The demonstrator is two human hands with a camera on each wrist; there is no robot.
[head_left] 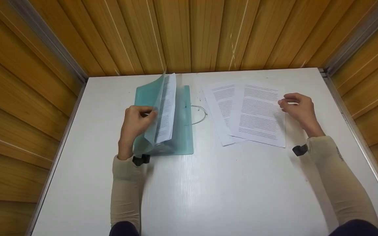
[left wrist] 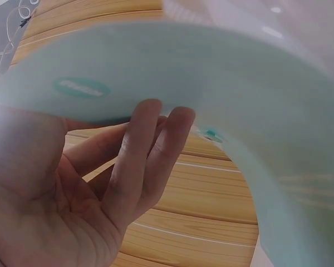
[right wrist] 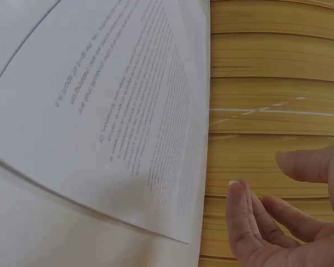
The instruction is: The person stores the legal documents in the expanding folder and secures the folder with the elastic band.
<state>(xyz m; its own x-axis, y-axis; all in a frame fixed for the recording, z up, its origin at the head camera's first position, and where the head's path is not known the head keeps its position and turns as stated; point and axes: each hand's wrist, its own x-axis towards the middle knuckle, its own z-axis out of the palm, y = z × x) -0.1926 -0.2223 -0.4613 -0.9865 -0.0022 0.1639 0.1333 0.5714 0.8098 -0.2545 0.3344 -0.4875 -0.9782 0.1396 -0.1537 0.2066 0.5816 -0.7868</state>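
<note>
While left grip (head_left: 138,120) pinches raised cover (left wrist: 156,61) of teal folder (head_left: 186,141) | right grip (head_left: 299,109) hangs relaxed, unclenched | beside printed sheets (head_left: 258,113)

Smooth, translucent plastic document folder (head_left: 187,141); matt paper printed sheets (head_left: 258,113); smooth, faintly glossy tabletop (head_left: 215,193); wood-grained wall panels (head_left: 205,36); matt cloth sleeves (head_left: 338,178).

White table (head_left: 215,186) carries folder (head_left: 182,134), printed sheets (head_left: 259,114).

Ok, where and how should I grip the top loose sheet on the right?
Probably by its near right corner, the right hand pinching from the right: the top sheet lies flat, its left side overlapping the other sheet, while that corner extends clear of it.
</note>
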